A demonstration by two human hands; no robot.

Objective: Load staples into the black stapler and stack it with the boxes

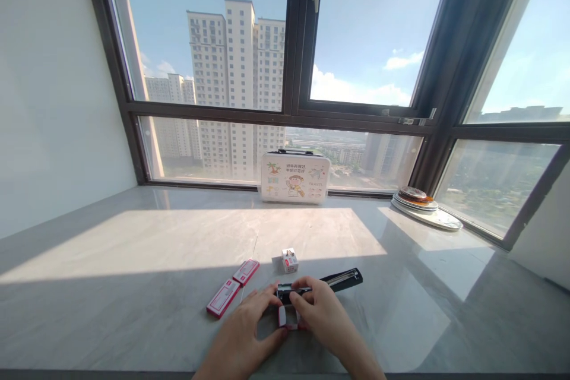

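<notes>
Handling one stapler (345,278), one box (282,316) — two hands (319,309), two flat cartons (223,296) nearby

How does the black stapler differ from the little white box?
The stapler is long and mostly black; the white box is compact and cube-like. The stapler bares a metal channel; the white box shows printing. The right hand grips the stapler, while no hand touches the white box.
</notes>
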